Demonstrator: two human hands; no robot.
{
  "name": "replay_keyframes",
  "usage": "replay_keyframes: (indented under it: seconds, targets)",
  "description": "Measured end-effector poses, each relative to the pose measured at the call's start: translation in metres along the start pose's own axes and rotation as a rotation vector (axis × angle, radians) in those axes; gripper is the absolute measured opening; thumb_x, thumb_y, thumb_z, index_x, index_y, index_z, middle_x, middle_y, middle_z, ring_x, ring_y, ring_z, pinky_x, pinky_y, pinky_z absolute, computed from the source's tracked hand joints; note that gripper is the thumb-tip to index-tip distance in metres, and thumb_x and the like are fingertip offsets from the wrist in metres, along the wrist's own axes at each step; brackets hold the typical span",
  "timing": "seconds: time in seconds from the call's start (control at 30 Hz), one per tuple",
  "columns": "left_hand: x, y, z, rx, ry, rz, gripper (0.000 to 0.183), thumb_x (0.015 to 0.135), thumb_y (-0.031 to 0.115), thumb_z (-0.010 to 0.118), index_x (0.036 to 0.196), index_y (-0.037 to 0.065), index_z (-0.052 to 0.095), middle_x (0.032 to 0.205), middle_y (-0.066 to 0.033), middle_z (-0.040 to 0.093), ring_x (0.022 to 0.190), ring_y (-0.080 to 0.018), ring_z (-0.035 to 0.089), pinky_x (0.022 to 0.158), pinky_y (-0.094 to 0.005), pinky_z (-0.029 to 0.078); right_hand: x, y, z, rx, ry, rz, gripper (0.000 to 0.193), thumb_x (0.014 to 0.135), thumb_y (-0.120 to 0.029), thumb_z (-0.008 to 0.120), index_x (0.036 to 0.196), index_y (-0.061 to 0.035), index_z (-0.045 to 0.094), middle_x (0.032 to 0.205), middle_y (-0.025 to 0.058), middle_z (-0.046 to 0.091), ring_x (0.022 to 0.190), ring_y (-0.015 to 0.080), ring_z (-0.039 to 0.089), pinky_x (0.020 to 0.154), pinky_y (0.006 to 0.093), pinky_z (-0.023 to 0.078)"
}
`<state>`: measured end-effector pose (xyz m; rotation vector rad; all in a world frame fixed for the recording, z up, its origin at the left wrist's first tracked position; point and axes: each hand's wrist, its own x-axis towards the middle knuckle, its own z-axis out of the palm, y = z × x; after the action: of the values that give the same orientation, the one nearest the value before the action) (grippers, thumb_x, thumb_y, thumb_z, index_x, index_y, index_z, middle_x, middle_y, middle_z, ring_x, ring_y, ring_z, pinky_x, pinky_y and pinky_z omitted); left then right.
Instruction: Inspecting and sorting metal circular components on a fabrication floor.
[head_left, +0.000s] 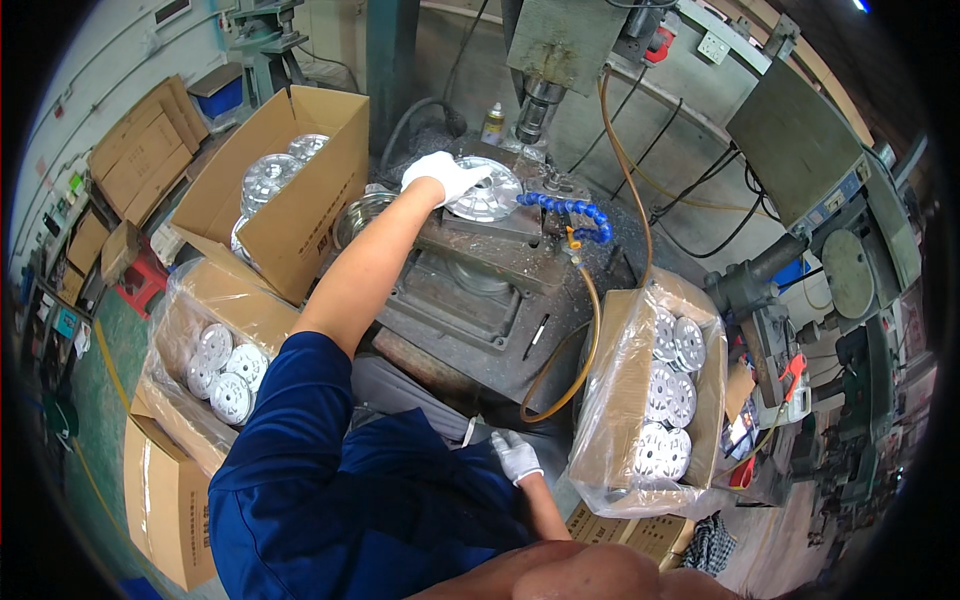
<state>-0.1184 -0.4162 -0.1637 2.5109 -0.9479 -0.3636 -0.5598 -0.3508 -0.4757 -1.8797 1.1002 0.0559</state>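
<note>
My left hand (446,179), in a white glove, reaches over the machine bed and grips the near-left part of a round silver metal disc (487,196). The slotted disc lies on a fixture beneath the drill press spindle (540,108). Part of it is covered by my fingers. A blue segmented coolant hose (565,205) points at the disc from its right. My right hand (516,457), also gloved in white, rests low by my leg with its fingers apart and holds nothing.
Left stands an open carton (310,215) of metal discs, with a plastic-lined box (165,345) of more below it. Another lined box (600,420) of discs stands right. A pen (537,335) lies on the machine table (470,350). A spray can (493,124) stands behind the disc.
</note>
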Motion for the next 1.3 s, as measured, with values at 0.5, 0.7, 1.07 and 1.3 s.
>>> replay_keyframes:
  seconds: [0.5, 0.7, 1.07, 1.3]
  targets:
    - [0.028, -0.01, 0.012, -0.075, -0.013, 0.039, 0.086, 0.068, 0.07, 0.057, 0.117, -0.001, 0.059, 0.123, -0.0201, 0.056, 0.115, -0.0317, 0.054, 0.095, -0.0365, 0.042, -0.005, -0.029, 0.008, 0.249, -0.119, 0.034, 0.043, 0.094, -0.032, 0.053, 0.122, -0.0003, 0.052, 0.1, 0.0124, 0.067, 0.078, 0.0163, 0.063, 0.068, 0.027, 0.049]
    - [0.017, -0.007, 0.008, -0.103, 0.034, 0.053, 0.087, 0.068, 0.069, 0.059, 0.114, -0.006, 0.06, 0.115, -0.0235, 0.059, 0.109, -0.0328, 0.057, 0.092, -0.0356, 0.044, 0.0, -0.059, 0.027, 0.854, -0.385, 0.216, 0.036, 0.096, -0.03, 0.048, 0.121, -0.004, 0.053, 0.096, 0.011, 0.068, 0.072, 0.0162, 0.064, 0.062, 0.0259, 0.051]
    - [0.019, -0.011, 0.009, -0.104, 0.019, 0.029, 0.086, 0.068, 0.069, 0.058, 0.115, -0.004, 0.06, 0.119, -0.0222, 0.058, 0.111, -0.0337, 0.056, 0.093, -0.0362, 0.043, 0.018, -0.036, 0.029, 1.024, -0.46, 0.3, 0.043, 0.097, -0.038, 0.043, 0.121, -0.005, 0.053, 0.102, 0.0129, 0.063, 0.076, 0.0213, 0.062, 0.066, 0.0334, 0.05]
    - [0.016, -0.009, 0.006, -0.078, 0.024, 0.05, 0.086, 0.068, 0.068, 0.059, 0.113, -0.005, 0.06, 0.118, -0.0229, 0.058, 0.111, -0.0335, 0.056, 0.094, -0.0359, 0.043, 0.016, -0.041, 0.026, 1.028, -0.442, 0.322, 0.048, 0.095, -0.043, 0.043, 0.125, -0.0059, 0.05, 0.105, 0.0124, 0.062, 0.084, 0.0228, 0.06, 0.074, 0.0359, 0.048]
